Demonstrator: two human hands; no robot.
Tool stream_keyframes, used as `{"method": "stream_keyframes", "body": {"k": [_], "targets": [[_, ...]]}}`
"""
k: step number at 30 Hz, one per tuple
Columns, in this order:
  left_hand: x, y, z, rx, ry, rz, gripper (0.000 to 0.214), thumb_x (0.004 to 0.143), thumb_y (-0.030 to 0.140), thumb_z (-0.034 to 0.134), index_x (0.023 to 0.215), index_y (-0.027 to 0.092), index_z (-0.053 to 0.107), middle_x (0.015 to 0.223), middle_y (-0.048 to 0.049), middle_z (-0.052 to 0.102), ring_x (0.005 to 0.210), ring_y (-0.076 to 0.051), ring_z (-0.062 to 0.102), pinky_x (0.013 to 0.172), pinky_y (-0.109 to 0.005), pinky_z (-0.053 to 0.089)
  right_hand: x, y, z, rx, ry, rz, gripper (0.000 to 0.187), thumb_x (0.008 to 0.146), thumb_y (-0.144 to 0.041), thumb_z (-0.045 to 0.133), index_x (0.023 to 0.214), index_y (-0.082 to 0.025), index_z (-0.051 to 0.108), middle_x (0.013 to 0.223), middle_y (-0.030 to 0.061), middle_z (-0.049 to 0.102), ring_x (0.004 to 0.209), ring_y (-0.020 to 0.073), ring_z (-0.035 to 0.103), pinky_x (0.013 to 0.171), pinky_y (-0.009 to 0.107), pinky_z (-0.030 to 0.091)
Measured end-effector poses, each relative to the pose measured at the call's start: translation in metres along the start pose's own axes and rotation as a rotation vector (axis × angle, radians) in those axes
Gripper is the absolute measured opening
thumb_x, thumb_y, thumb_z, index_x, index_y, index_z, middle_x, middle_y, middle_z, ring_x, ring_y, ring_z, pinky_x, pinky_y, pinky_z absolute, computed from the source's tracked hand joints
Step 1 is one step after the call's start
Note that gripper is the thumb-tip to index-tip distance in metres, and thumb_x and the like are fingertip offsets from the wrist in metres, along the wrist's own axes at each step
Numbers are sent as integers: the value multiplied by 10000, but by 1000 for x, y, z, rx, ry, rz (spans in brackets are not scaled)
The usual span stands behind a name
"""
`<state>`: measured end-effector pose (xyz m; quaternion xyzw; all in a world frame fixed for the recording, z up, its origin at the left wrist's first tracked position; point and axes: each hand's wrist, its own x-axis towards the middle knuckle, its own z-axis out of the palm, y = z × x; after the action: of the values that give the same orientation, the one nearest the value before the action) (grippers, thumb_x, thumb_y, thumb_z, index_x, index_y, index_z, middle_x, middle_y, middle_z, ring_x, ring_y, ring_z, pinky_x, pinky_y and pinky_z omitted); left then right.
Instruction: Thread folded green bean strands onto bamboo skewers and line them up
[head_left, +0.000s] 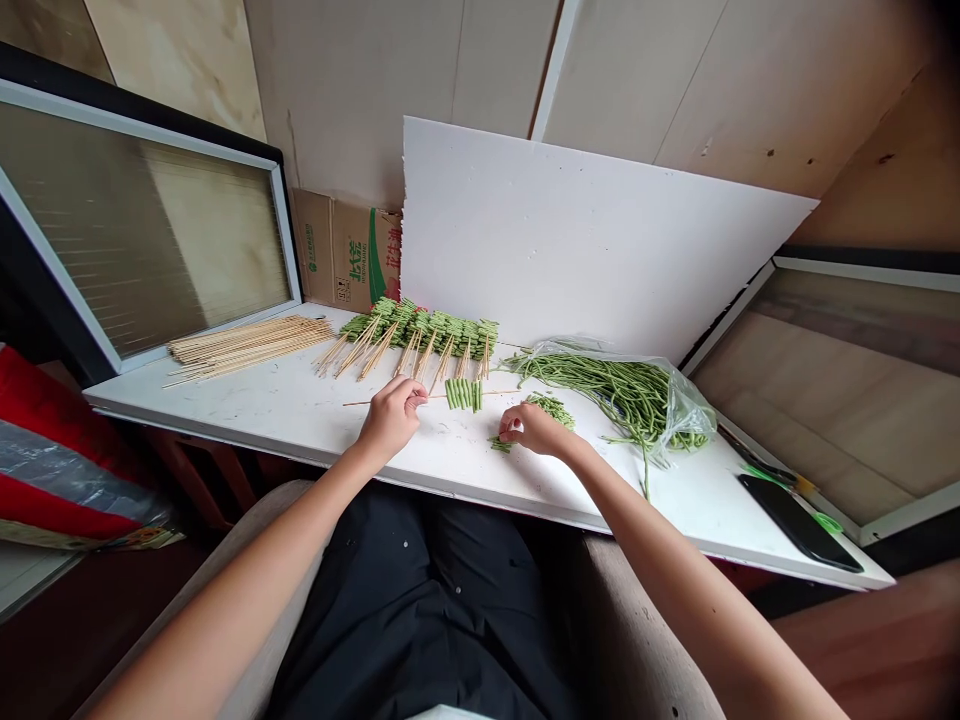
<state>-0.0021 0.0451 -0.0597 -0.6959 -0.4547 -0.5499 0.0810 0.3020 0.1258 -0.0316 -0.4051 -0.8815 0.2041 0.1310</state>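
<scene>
My left hand (394,412) is closed around a thin wooden skewer (360,403) lying nearly level above the white tabletop. Threaded side by side on that skewer is a short row of cut green bean pieces (463,394), to the right of my left fingers. My right hand (534,428) has its fingers pinched together at a few loose bean pieces (499,443) on the table; the fingertips partly hide them. Just behind my right hand lies a small heap of cut beans (553,408).
Finished bean skewers (427,335) lie stacked at the back, handles forward. Bare skewers (247,343) lie at left. Long beans (600,385) spill from a clear plastic bag (686,405). A black phone-like slab (799,522) rests at right. Behind stand a cardboard box (349,250) and white board (570,240).
</scene>
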Motion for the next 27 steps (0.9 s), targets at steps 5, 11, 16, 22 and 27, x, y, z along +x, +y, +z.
{"method": "stream_keyframes", "body": {"k": [5, 11, 16, 22, 27], "targets": [[4, 2, -4, 13, 22, 9, 224, 910, 28, 513, 871, 200, 652, 857, -48, 679, 796, -196, 660, 723, -301, 511, -5, 7, 1, 235, 304, 26, 168, 860, -351, 780, 960, -223, 823, 945, 93, 810, 807, 228, 693, 746, 347, 544], [12, 11, -14, 28, 59, 7, 195, 932, 67, 528, 876, 198, 660, 873, -47, 690, 767, -186, 659, 715, -299, 526, -24, 2, 5, 1103, 377, 49, 403, 783, -568, 869, 967, -224, 766, 1088, 75, 790, 1027, 221, 739, 896, 348, 605], [15, 21, -17, 42, 47, 8, 203, 929, 65, 528, 868, 205, 660, 858, -45, 690, 789, -195, 662, 733, -307, 535, -33, -5, 5, 1334, 481, 36, 430, 766, -518, 916, 1073, -259, 762, 1172, 83, 794, 1183, 256, 737, 1033, 372, 607], [14, 28, -15, 49, 39, 32, 210, 945, 69, 518, 866, 207, 655, 856, -45, 690, 788, -195, 658, 731, -308, 521, -34, -16, 3, 1372, 476, 36, 446, 774, -501, 913, 1105, -236, 773, 1234, 91, 786, 1256, 271, 714, 1026, 345, 616], [12, 31, -12, 62, 15, 27, 212, 951, 69, 513, 884, 207, 659, 864, -51, 687, 800, -199, 671, 751, -313, 531, -36, -28, 3, 1355, 472, 29, 462, 778, -497, 911, 1124, -223, 777, 1212, 101, 793, 1238, 272, 725, 1014, 344, 614]]}}
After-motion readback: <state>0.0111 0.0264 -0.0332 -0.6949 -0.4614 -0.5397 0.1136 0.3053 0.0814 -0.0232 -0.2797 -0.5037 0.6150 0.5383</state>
